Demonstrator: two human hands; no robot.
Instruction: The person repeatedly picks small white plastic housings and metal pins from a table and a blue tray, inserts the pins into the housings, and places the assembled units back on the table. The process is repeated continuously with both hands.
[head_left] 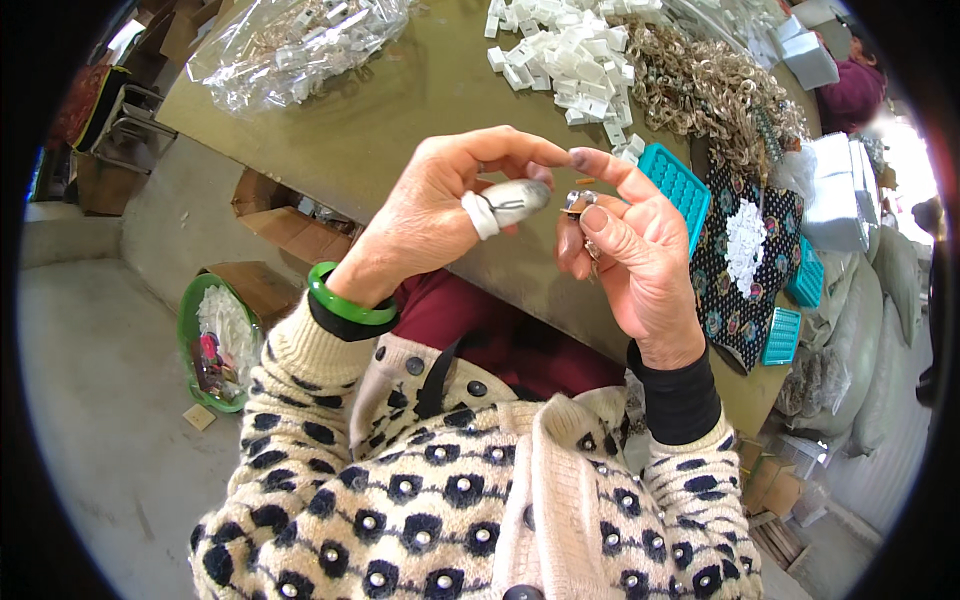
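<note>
My right hand (640,250) pinches a small metal part (577,204) with an orange-brown piece on it, between thumb and fingers. A thin pale strand hangs below it, too small to make out. Opposite it, my left hand (430,200) is raised above the table edge, its thumb in a white cover (492,210) smudged grey at the tip. The left index finger reaches across to the tip of my right index finger. The other left fingers curl behind the thumb, and I see nothing held there. A green bangle (350,300) circles my left wrist.
On the table (420,90) lie white plastic housings (585,65), a heap of brownish metal parts (700,90) and a clear bag (300,50). A teal tray (675,185) and white pieces (745,245) on dark cloth lie right. A green basket (215,340) stands on the floor, left.
</note>
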